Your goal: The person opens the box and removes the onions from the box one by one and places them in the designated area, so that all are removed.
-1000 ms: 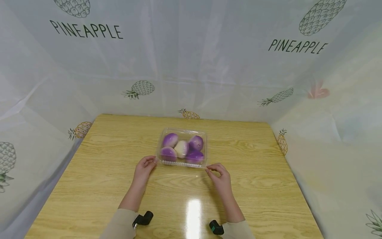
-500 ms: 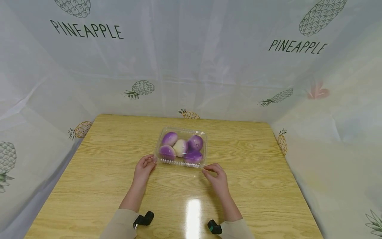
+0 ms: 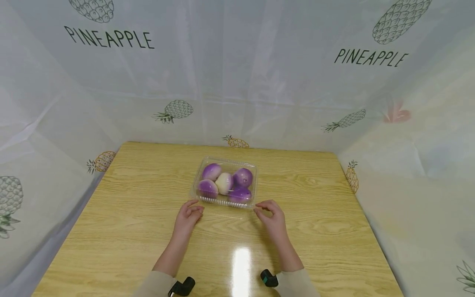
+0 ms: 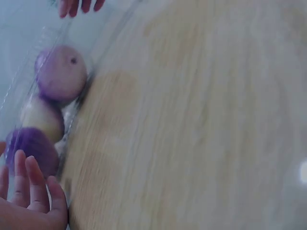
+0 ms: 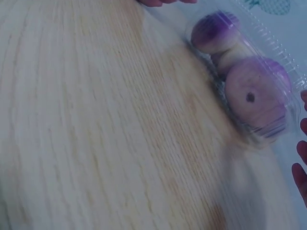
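A clear plastic clamshell box (image 3: 224, 202) lies on the table with its lid down. Several round purple-and-white turnips (image 3: 243, 177) show through it. My left hand (image 3: 188, 216) is just in front of the box's near left corner, fingers loosely bent and holding nothing. By the near right corner is my right hand (image 3: 273, 218), thumb and forefinger a little apart; whether a fingertip touches the box is hard to tell. In the right wrist view, fingertips (image 5: 301, 149) stand beside the box, apart from it. The left wrist view shows fingers (image 4: 37, 184) spread in front of a turnip.
The wooden table (image 3: 315, 214) reaches out on both sides of the box. A pale curtain (image 3: 237, 82) printed with pineapples hangs behind and at the sides. Black wrist cameras (image 3: 269, 278) sit on both sleeves.
The box turned slightly and shifted a little left, then stopped. My left hand has come off its near left corner, moving right and toward me. My right hand has shifted only slightly.
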`<control>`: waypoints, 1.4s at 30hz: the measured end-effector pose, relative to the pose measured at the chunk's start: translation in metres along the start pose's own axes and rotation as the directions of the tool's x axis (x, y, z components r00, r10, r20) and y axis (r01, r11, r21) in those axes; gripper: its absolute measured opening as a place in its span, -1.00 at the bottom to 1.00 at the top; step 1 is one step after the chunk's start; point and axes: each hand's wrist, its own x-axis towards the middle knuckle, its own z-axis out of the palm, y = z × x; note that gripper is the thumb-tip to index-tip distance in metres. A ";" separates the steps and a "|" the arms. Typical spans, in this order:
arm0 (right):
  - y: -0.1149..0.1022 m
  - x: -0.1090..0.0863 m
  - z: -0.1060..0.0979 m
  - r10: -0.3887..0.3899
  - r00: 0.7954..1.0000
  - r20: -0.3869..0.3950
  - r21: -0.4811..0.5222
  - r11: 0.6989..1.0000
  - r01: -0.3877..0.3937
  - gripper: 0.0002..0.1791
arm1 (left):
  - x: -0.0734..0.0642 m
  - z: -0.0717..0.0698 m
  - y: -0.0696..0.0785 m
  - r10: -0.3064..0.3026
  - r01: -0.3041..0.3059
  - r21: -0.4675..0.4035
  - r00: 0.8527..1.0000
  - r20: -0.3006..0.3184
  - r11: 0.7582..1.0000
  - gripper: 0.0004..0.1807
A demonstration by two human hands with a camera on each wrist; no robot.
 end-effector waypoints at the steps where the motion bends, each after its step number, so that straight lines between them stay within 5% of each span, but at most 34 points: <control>1: -0.005 0.001 -0.001 -0.010 1.000 0.005 -0.008 1.000 0.010 -0.86 | 0.000 0.003 -0.001 0.003 -0.003 0.011 1.000 0.004 1.000 -0.49; 7: -0.033 0.002 -0.006 -0.020 0.997 0.068 -0.003 1.000 0.020 -0.85 | 0.000 0.017 -0.003 0.045 -0.045 0.009 0.999 0.012 0.999 -0.56; 26: -0.044 -0.007 0.016 -0.075 0.987 0.143 0.024 0.997 0.073 -0.84 | -0.003 0.039 -0.010 0.085 -0.095 0.084 0.990 0.113 0.992 -0.65; 42: -0.054 -0.013 0.033 -0.081 0.974 0.213 0.024 0.997 0.078 -0.85 | -0.009 0.048 -0.015 0.046 -0.079 0.159 0.979 0.201 0.984 -0.72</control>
